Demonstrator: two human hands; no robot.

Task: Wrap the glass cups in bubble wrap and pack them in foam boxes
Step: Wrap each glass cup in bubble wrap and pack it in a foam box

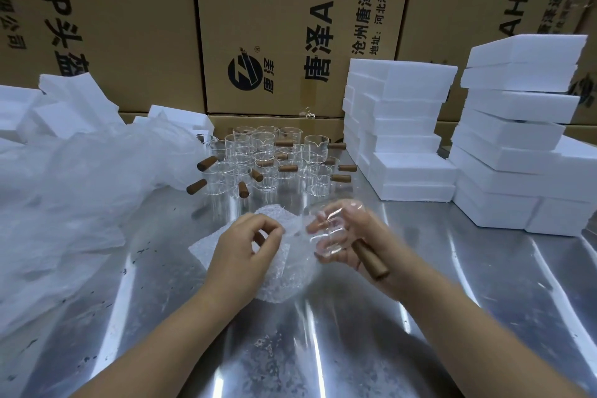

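My right hand [350, 242] holds a clear glass cup [329, 229] just above the table, its brown wooden handle [371, 260] sticking out toward me past my palm. My left hand [242, 245] pinches the edge of a sheet of bubble wrap [284, 271] that lies crumpled on the steel table right beside the cup. Behind them stands a cluster of several more glass cups with wooden handles [268, 155]. Closed white foam boxes are stacked at the right [400, 126] and far right [517, 139].
A big heap of clear plastic film [80, 191] covers the table's left side, with loose foam pieces [64, 107] behind it. Large cardboard cartons [274, 26] wall off the back. The shiny steel table [323, 349] reaches to the front edge.
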